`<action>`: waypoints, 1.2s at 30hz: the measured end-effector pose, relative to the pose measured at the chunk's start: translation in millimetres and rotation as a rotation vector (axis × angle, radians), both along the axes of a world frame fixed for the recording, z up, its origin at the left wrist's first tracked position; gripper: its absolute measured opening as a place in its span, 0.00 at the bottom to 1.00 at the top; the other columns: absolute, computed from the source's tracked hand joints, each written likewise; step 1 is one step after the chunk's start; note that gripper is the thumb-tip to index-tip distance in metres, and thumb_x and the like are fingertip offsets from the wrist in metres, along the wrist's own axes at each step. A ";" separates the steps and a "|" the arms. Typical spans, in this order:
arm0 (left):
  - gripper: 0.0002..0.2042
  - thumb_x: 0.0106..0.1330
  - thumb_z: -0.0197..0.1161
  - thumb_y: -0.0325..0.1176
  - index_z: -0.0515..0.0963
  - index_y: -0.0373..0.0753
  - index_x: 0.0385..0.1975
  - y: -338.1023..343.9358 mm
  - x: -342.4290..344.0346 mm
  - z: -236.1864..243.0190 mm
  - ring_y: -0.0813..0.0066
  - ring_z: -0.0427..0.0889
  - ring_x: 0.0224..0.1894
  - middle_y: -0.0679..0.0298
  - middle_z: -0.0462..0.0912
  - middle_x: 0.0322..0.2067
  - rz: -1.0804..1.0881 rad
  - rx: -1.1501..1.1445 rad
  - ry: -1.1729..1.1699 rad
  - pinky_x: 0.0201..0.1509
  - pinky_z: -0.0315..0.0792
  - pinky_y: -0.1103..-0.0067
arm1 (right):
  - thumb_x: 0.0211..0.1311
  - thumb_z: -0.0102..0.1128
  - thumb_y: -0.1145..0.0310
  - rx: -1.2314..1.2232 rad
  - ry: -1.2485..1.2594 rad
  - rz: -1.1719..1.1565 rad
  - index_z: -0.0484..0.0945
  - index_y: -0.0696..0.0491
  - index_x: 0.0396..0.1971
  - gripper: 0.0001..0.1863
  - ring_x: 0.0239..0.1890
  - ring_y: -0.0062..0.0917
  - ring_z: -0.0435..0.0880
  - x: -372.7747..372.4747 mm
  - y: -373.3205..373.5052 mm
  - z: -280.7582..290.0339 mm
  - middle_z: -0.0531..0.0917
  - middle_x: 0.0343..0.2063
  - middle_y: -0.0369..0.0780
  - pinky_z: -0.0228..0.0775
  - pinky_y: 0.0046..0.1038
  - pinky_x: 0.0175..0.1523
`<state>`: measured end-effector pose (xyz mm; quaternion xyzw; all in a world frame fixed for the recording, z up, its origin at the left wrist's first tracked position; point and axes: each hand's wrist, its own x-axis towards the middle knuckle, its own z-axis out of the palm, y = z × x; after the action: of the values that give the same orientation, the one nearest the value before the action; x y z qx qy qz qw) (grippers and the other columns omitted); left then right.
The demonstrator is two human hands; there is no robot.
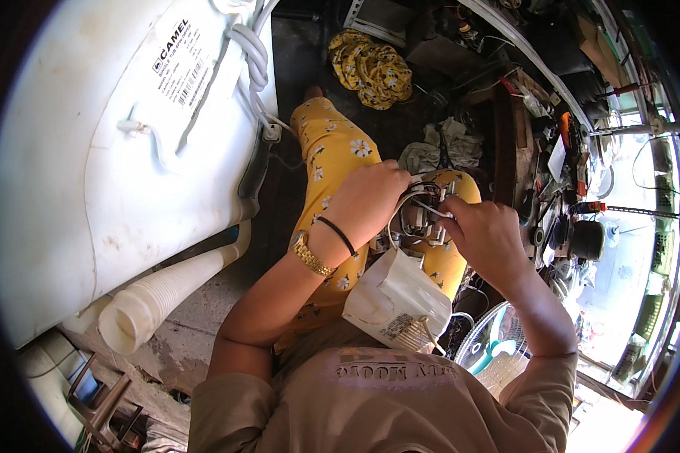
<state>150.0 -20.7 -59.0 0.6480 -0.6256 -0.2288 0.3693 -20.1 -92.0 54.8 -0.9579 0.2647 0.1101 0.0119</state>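
I am finding the wired assembly (414, 219) exposed over the right thigh (447, 270) — opened, I judge, but awaiting enclosure (white housing (393, 296) sitting below). Right hand (482, 230) is seemingly pinching a lead (431, 209); left hand (368, 198) is showing curled fingers, hold undeterminable.

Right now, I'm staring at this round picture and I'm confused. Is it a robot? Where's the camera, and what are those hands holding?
No robot: these are a person's bare hands. A camera on their head looks down, and its wide lens bends straight edges. The left hand, wearing a gold-coloured metal wristband, is beside some wires; its fingertips are hidden. The right hand seems to pinch a thin white wire at an opened metal part. That part is over the yellow daisy-print trousers, with a curved white plastic casing near it. At left stands a big white plastic machine body.
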 end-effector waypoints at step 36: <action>0.19 0.58 0.62 0.19 0.75 0.35 0.52 51.8 -42.3 5.7 0.64 0.80 0.29 0.56 0.78 0.39 0.210 0.015 0.411 0.34 0.75 0.75 | 0.49 0.62 0.68 -0.174 0.292 1.057 0.82 0.41 0.14 0.07 0.38 0.24 0.77 141.2 -54.1 -30.1 0.76 0.14 0.28 0.40 0.56 0.74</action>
<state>107.7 31.1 -53.3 0.6520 -0.4646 -0.3209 0.5061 121.1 -146.2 24.7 -0.9326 -0.2448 0.2106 -0.1610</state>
